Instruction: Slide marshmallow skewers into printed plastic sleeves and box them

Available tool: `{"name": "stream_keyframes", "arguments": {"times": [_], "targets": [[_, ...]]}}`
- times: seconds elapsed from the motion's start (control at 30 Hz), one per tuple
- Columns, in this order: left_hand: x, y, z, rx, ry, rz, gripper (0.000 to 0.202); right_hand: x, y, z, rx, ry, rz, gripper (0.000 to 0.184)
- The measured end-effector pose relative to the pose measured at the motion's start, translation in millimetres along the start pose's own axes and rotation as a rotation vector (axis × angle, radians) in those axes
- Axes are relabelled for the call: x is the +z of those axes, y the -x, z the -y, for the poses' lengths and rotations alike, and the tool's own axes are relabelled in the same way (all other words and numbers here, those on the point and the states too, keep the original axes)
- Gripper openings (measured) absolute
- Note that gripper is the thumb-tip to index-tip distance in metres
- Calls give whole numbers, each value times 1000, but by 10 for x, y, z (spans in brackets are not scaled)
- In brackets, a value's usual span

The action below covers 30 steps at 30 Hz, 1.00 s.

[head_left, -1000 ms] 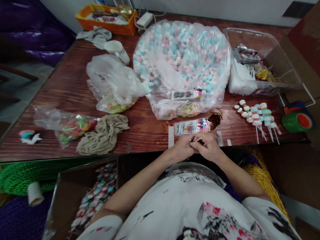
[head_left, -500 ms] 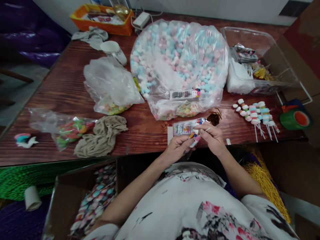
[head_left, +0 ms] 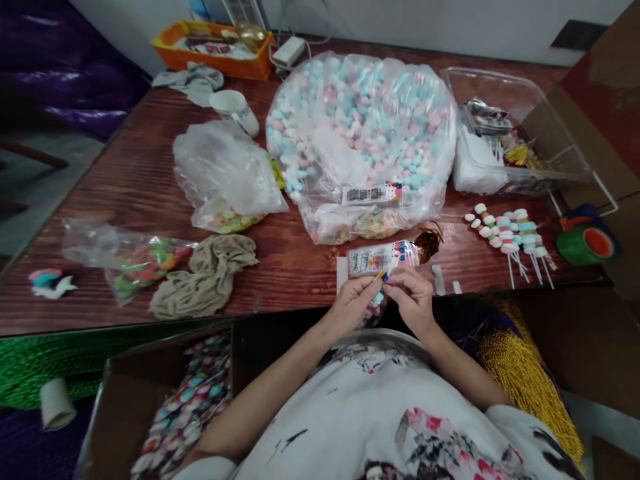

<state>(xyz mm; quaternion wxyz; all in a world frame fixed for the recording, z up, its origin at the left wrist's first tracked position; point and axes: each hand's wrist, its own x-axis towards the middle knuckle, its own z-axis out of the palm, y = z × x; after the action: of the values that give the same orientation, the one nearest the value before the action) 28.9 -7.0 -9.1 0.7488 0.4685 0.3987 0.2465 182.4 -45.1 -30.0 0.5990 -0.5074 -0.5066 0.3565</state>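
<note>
Just over the table's front edge, my left hand pinches a small printed candy bag with pastel marshmallows visible inside. My right hand is closed with its fingertips together at the top of the same bag, close to the left fingers. The fingers cover much of the bag, and no white stick shows. Beyond my hands lies a stack of flat printed bags with brown twist ties beside it. On the right, several marshmallow skewers lie on the table.
A large bag of marshmallows fills the middle back. Right of it stand a clear plastic bin and green tape. Leftward are gummy candy bags, a rag and a mug. A box of wrapped skewers sits below.
The white stick my right hand held is no longer visible. My right hand has come down and left to the top of the bag, meeting my left hand. The view has shifted slightly.
</note>
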Motion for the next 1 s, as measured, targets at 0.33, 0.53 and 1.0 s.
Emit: {"name": "stream_keyframes", "arguments": {"times": [0.33,0.53,1.0], "targets": [[-236,-2,-40,-228,123,358,37,1,-49,-8,-259,194,11,3],[-275,37,2,-365,350,475,36,-344,-187,122,-921,908,408,32],[-322,124,-121,618,-1163,207,22,-123,-229,135,-258,786,735,17]]}}
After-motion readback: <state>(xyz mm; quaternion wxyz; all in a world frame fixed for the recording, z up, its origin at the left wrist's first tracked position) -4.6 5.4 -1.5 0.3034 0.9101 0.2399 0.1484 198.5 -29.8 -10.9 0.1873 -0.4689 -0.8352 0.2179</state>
